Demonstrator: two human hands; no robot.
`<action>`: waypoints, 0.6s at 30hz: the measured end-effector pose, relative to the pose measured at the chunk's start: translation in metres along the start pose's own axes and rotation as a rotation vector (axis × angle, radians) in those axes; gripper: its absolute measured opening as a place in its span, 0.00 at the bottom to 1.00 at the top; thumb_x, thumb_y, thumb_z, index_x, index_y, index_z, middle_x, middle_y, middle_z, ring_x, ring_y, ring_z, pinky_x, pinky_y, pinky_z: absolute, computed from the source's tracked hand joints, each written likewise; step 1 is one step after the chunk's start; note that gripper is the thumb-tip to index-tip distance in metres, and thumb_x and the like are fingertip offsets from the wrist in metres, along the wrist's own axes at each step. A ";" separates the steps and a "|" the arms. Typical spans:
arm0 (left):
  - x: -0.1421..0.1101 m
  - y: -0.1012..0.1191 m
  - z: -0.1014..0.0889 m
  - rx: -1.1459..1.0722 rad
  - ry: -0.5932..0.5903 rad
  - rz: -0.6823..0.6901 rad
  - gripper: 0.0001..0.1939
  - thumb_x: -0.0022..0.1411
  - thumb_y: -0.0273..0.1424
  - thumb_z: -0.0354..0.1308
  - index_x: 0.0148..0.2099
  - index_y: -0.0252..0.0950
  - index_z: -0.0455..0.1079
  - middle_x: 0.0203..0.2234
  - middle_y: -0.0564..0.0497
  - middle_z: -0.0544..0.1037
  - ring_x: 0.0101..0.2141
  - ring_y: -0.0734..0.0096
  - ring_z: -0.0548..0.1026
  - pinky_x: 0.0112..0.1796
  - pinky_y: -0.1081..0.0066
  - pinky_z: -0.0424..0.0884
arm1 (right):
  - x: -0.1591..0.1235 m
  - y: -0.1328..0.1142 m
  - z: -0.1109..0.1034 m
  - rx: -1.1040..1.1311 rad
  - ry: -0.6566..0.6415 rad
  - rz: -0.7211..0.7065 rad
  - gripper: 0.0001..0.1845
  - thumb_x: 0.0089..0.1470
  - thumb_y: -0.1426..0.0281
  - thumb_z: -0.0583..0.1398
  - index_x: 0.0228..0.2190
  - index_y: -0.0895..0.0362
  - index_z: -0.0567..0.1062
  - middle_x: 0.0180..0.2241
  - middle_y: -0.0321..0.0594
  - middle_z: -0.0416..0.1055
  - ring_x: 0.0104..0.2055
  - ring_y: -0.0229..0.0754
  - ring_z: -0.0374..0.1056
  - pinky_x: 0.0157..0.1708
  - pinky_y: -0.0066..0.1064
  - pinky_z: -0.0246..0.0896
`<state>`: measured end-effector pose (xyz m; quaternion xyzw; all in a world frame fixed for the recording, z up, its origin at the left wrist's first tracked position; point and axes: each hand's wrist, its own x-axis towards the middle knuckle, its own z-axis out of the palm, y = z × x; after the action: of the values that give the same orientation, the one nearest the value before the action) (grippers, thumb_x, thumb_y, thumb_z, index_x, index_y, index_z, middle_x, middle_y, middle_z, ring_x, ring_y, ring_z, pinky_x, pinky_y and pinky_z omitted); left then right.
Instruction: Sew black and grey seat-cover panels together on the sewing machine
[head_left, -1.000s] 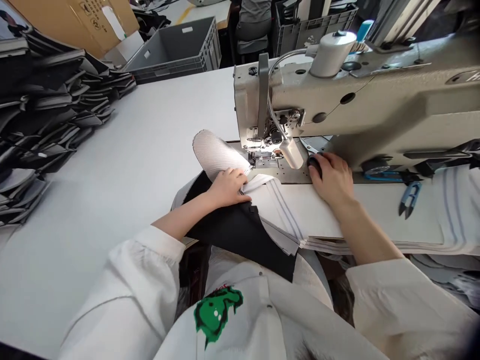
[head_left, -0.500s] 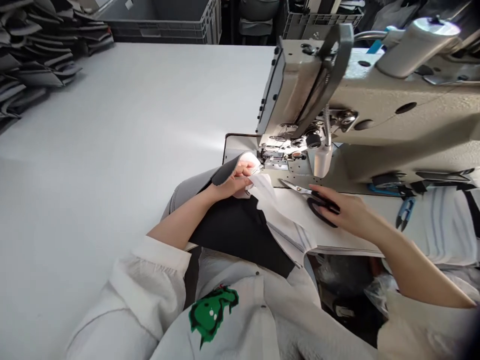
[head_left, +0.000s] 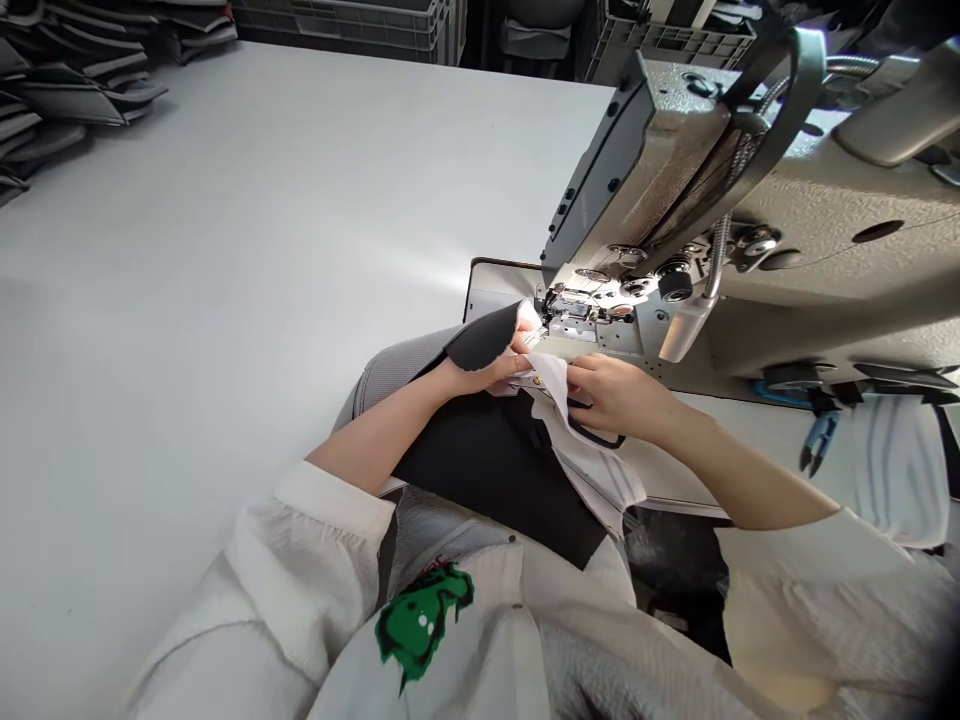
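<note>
A sewn piece of black and grey fabric [head_left: 487, 455] with white strips lies over the table's front edge and against my lap. My left hand [head_left: 504, 368] is closed on its upper edge, just in front of the sewing machine's needle area [head_left: 574, 308]. Close beside it, my right hand [head_left: 619, 395] grips black-handled scissors [head_left: 600, 436]. A white fabric strip [head_left: 551, 380] stands up between the two hands and hides the scissors' blades. A dark flap [head_left: 486, 338] of the piece folds over behind my left fingers.
The sewing machine [head_left: 675, 170] stands at the right, its lamp lit. Blue thread snips [head_left: 819, 440] and a striped white cloth [head_left: 896, 460] lie at the right. Dark cut pieces [head_left: 82, 70] are stacked at the far left of the white table [head_left: 247, 220]. Grey crates [head_left: 360, 25] stand behind.
My right hand has moved left with the scissors, from the bare table to the white strip by my left hand. My left hand keeps its hold. The view has shifted slightly.
</note>
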<state>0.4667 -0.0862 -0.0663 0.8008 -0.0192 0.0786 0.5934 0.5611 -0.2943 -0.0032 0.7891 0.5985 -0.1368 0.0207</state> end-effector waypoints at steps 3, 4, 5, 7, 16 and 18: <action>0.000 0.000 0.001 -0.035 0.025 -0.016 0.18 0.56 0.48 0.59 0.32 0.36 0.73 0.51 0.44 0.71 0.55 0.53 0.67 0.55 0.56 0.63 | -0.002 -0.002 0.001 -0.109 -0.079 0.025 0.14 0.51 0.72 0.57 0.41 0.54 0.73 0.31 0.40 0.72 0.35 0.44 0.68 0.27 0.29 0.51; 0.000 0.000 0.001 -0.050 0.027 -0.025 0.18 0.56 0.48 0.59 0.32 0.36 0.73 0.51 0.44 0.71 0.55 0.53 0.67 0.54 0.57 0.63 | -0.006 0.000 0.002 -0.112 -0.105 0.039 0.17 0.51 0.72 0.56 0.45 0.53 0.73 0.31 0.39 0.73 0.35 0.44 0.69 0.26 0.29 0.51; 0.000 0.000 0.001 -0.061 0.029 -0.031 0.18 0.56 0.47 0.59 0.32 0.36 0.73 0.52 0.44 0.71 0.55 0.54 0.67 0.54 0.58 0.64 | -0.012 0.003 0.004 -0.109 -0.121 0.068 0.20 0.52 0.72 0.56 0.48 0.52 0.71 0.32 0.39 0.74 0.35 0.45 0.69 0.25 0.30 0.51; -0.001 0.001 0.001 -0.066 0.037 -0.025 0.18 0.56 0.47 0.60 0.33 0.36 0.72 0.52 0.45 0.70 0.55 0.55 0.67 0.53 0.59 0.64 | -0.029 0.014 0.008 -0.102 -0.096 0.183 0.23 0.56 0.69 0.54 0.53 0.50 0.68 0.39 0.40 0.75 0.39 0.46 0.71 0.26 0.31 0.54; -0.003 0.010 0.007 -0.178 0.165 -0.040 0.18 0.55 0.48 0.60 0.30 0.37 0.68 0.44 0.49 0.74 0.47 0.64 0.71 0.49 0.64 0.66 | -0.107 0.064 0.028 0.035 0.021 0.760 0.28 0.60 0.55 0.49 0.56 0.55 0.66 0.49 0.47 0.72 0.45 0.56 0.69 0.35 0.40 0.63; -0.005 0.014 0.009 -0.244 0.230 -0.082 0.17 0.53 0.46 0.62 0.30 0.37 0.68 0.45 0.49 0.74 0.49 0.62 0.70 0.51 0.63 0.65 | -0.104 0.059 0.028 0.016 0.052 0.649 0.27 0.59 0.59 0.51 0.55 0.58 0.66 0.48 0.50 0.72 0.45 0.56 0.68 0.37 0.40 0.62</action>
<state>0.4612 -0.0991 -0.0558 0.7088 0.0720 0.1424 0.6871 0.5866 -0.4142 -0.0133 0.9420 0.3151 -0.1075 0.0414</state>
